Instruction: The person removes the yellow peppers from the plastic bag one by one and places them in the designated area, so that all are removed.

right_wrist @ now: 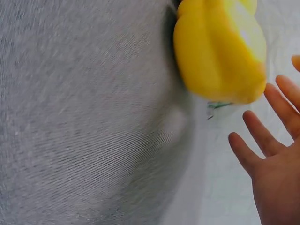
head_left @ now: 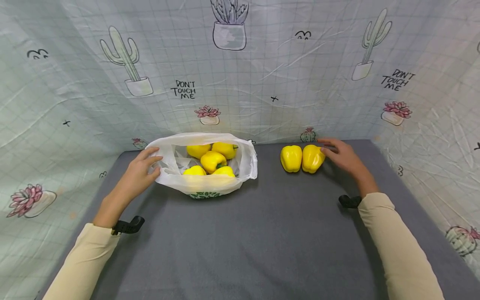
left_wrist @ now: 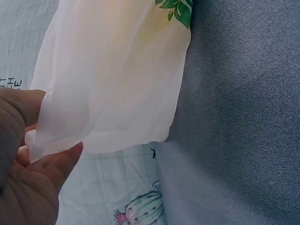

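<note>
A white plastic bag [head_left: 245, 166] with a green leaf print stands with its mouth spread, several yellow bell peppers [head_left: 213, 161] inside. My left hand [head_left: 138, 175] holds the bag's left edge; in the left wrist view the thin film [left_wrist: 108, 93] passes between thumb and fingers. To the right of the bag, two yellow bell peppers sit side by side, a left one [head_left: 291, 158] and a right one [head_left: 313, 158]. Beside the right pepper is my right hand [head_left: 343, 157], its fingers extended. In the right wrist view the fingers [right_wrist: 263, 136] are spread near the pepper [right_wrist: 220, 51].
A grey cloth [head_left: 240, 246] covers the table. Behind it and along both sides hangs a pale printed curtain [head_left: 247, 91] with cactus drawings, close to the bag and the peppers. Each wrist carries a black band with a camera [head_left: 129, 225].
</note>
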Motion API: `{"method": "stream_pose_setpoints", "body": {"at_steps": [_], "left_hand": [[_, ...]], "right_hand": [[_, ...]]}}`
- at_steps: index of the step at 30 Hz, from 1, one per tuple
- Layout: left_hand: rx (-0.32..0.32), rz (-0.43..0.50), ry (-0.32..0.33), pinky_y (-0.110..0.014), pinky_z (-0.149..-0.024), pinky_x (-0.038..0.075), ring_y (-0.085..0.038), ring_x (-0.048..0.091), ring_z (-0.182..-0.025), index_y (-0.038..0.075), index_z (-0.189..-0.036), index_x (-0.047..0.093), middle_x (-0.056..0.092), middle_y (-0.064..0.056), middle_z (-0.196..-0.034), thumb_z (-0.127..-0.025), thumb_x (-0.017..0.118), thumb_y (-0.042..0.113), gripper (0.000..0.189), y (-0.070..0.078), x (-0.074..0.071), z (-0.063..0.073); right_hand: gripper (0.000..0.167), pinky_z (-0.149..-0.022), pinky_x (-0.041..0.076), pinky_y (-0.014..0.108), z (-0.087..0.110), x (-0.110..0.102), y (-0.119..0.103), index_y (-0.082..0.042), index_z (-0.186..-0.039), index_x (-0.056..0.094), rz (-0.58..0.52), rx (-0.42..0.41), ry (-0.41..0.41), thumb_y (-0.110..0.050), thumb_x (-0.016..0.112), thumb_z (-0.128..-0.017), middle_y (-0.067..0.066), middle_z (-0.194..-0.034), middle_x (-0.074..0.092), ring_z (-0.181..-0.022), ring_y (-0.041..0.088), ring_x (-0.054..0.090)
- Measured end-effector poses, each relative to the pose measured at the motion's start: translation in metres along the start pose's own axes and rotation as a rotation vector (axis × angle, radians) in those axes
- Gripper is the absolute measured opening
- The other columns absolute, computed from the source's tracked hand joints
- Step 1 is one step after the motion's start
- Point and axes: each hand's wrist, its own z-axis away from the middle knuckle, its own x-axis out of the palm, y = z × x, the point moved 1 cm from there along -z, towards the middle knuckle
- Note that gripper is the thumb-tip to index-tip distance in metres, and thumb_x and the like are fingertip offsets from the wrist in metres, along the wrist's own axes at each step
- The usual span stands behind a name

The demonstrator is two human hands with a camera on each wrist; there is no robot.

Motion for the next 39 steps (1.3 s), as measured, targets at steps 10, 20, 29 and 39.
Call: {"method": "stream_pose_setpoints", "body": {"at_steps": [10,20,29,39], "left_hand": [[0.007,0.010,-0.003,-0.067,-0.099,0.040,-0.051,0.037,-0.137,-0.015,-0.128,0.061,0.040,-0.029,-0.151,-0.093,0.060,-0.001,0.038,0.004,0.001,0.000],[-0.006,0.007,-0.011,-0.067,-0.100,0.040,-0.052,0.037,-0.138,-0.015,-0.128,0.061,0.039,-0.029,-0.151,-0.093,0.060,0.000,0.038,0.004,0.000,0.000],[0.001,0.013,-0.014,-0.067,-0.100,0.039,-0.051,0.037,-0.138,-0.015,-0.128,0.061,0.040,-0.029,-0.151,-0.093,0.060,-0.001,0.038,0.004,0.001,0.001],[-0.016,0.009,-0.023,-0.067,-0.103,0.037,-0.051,0.036,-0.139,-0.015,-0.128,0.061,0.039,-0.028,-0.152,-0.093,0.060,0.000,0.038,0.004,0.002,0.001]], "right_hand": [[0.042,-0.105,0.041,0.061,-0.001,0.002,-0.044,-0.008,-0.145,0.056,0.071,-0.066,0.037,-0.026,0.052,-0.107,0.019,-0.147,0.053,-0.130,0.044,0.053],[0.035,-0.103,0.045,0.059,-0.007,0.015,-0.081,-0.008,-0.137,0.062,0.076,-0.233,0.000,-0.021,0.054,-0.106,0.014,-0.137,0.063,-0.124,0.040,0.060],[0.033,-0.101,0.047,0.059,-0.010,0.033,-0.107,-0.009,-0.134,0.064,0.086,-0.346,-0.086,-0.020,0.054,-0.105,0.012,-0.133,0.067,-0.120,0.038,0.063],[0.033,-0.102,0.049,0.052,-0.016,0.056,-0.136,-0.011,-0.134,0.066,0.068,-0.390,-0.165,-0.020,0.059,-0.103,0.007,-0.135,0.066,-0.118,0.029,0.065]]}}
